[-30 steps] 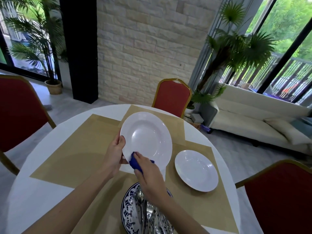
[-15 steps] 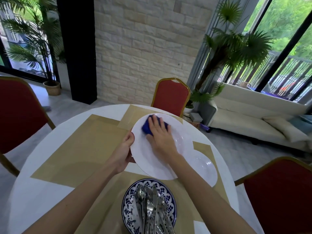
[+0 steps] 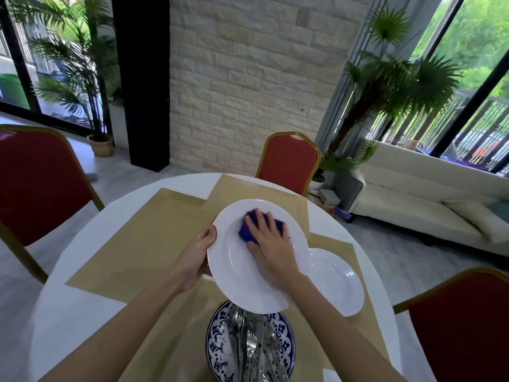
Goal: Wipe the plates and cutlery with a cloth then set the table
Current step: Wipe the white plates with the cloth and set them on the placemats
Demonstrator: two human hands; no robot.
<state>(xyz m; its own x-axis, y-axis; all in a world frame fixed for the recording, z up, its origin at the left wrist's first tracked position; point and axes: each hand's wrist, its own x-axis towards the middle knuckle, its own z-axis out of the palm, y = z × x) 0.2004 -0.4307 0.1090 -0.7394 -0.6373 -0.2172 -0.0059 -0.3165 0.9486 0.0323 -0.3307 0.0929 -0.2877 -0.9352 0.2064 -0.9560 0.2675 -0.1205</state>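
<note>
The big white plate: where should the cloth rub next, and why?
Probably slide the blue cloth toward the near rim. The right hand presses it on the far half of the white plate, the left hand holds the plate's edge, and the near half shows uncovered.

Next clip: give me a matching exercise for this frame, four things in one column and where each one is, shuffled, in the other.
Things:
1. blue cloth
2. large white plate
3. small white plate
4. cutlery

Places:
A. piled on the patterned plate
B. gripped at its rim by the left hand
C. pressed under the right hand
D. lying on a placemat, on the right

Pairs: 1-C, 2-B, 3-D, 4-A.
</note>
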